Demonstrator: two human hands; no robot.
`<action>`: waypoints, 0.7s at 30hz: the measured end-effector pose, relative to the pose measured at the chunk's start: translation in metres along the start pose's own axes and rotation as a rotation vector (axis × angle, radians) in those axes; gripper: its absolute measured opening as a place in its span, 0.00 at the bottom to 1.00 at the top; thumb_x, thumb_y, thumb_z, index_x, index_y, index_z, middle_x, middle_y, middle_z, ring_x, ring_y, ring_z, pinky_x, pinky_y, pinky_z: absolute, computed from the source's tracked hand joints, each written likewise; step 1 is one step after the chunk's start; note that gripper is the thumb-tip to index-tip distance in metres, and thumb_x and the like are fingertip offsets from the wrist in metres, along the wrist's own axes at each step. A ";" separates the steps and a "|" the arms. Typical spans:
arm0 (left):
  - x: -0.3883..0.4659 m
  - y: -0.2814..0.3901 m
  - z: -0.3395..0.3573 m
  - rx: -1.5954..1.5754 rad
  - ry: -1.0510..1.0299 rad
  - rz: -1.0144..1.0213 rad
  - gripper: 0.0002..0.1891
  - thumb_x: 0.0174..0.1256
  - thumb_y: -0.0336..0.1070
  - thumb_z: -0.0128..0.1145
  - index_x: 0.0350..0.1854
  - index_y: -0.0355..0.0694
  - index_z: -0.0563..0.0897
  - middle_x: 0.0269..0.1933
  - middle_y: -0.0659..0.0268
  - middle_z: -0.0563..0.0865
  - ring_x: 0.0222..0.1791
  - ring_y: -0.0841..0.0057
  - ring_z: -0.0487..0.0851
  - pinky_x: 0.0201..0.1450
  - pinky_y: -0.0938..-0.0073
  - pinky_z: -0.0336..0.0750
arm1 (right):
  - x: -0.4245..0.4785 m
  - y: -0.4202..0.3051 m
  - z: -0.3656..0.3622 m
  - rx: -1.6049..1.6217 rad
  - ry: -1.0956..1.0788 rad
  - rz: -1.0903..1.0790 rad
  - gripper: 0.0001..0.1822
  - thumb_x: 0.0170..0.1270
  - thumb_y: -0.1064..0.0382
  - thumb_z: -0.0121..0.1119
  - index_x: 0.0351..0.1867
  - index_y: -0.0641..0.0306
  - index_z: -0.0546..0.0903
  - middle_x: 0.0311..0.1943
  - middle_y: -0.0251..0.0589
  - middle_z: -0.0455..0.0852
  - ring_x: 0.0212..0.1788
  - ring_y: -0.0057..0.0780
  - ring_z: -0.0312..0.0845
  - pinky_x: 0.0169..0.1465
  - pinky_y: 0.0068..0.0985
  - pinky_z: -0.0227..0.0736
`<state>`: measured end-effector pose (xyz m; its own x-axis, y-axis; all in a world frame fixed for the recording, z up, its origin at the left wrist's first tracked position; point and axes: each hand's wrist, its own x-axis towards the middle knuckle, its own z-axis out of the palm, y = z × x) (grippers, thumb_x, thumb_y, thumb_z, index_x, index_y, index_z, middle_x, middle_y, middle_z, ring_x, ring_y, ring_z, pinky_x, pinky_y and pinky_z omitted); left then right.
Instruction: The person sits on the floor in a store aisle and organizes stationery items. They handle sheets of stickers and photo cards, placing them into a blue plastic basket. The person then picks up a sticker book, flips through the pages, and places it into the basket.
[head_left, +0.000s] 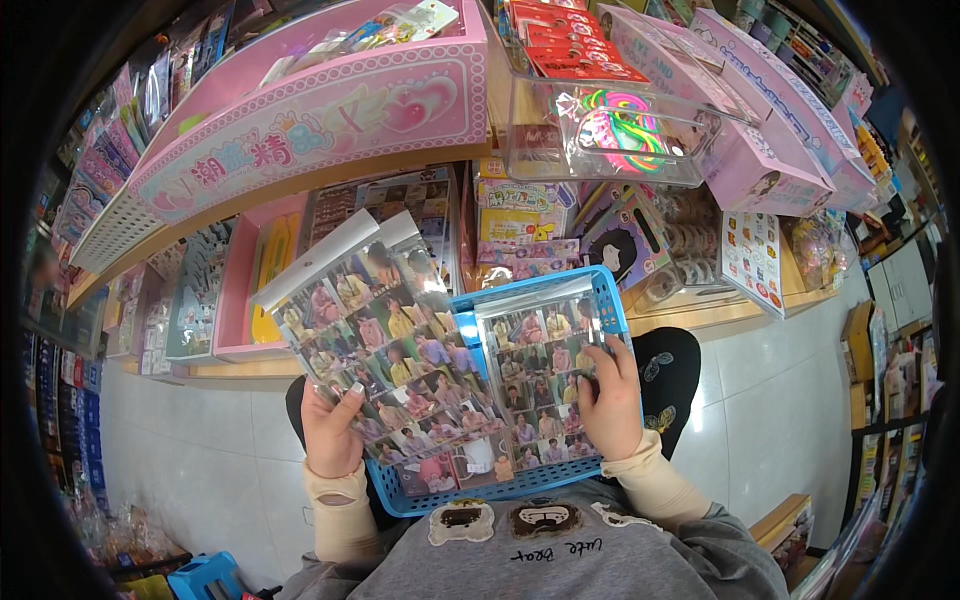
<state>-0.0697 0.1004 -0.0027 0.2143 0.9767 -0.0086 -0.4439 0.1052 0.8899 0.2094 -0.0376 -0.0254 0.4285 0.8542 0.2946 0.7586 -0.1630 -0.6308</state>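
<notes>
My left hand grips a few overlapping photo sticker sheets in clear packaging, its thumb on their front, and holds them tilted over the left part of a blue plastic basket. The basket sits on my lap. My right hand rests its fingertips on the right side of another packaged photo sheet lying in the basket; whether it grips that sheet is unclear. Small packaged items, one pink, show in the basket's near part. The held sheets hide part of the basket's left side.
In front stands a wooden display shelf with a pink printed box, a clear tray of colourful cords, a pink bin with yellow items and sticker packs. Tiled floor lies around me. A blue stool is at lower left.
</notes>
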 end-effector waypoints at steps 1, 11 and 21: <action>0.000 0.000 0.000 0.000 -0.003 -0.003 0.22 0.59 0.19 0.55 0.56 0.34 0.70 0.49 0.63 0.81 0.47 0.76 0.79 0.52 0.74 0.72 | 0.000 -0.005 0.000 -0.024 -0.002 -0.042 0.24 0.51 0.77 0.56 0.54 0.69 0.71 0.59 0.63 0.63 0.55 0.61 0.66 0.59 0.42 0.65; -0.006 -0.007 0.008 -0.012 -0.062 -0.071 0.21 0.59 0.18 0.55 0.55 0.34 0.70 0.49 0.62 0.81 0.47 0.75 0.80 0.52 0.74 0.73 | -0.012 -0.012 0.013 -0.116 -0.333 -0.044 0.27 0.52 0.69 0.61 0.56 0.69 0.72 0.64 0.66 0.60 0.64 0.61 0.58 0.65 0.41 0.58; -0.016 -0.019 0.025 -0.007 -0.146 -0.202 0.24 0.58 0.19 0.57 0.58 0.34 0.69 0.50 0.63 0.81 0.48 0.76 0.79 0.54 0.74 0.71 | 0.004 -0.023 -0.004 0.538 -0.337 0.083 0.23 0.65 0.66 0.53 0.61 0.69 0.69 0.53 0.53 0.76 0.50 0.38 0.76 0.51 0.30 0.71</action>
<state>-0.0432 0.0778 -0.0081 0.4223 0.8985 -0.1196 -0.3856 0.2975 0.8734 0.1960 -0.0325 -0.0064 0.2312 0.9719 0.0431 0.3398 -0.0392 -0.9397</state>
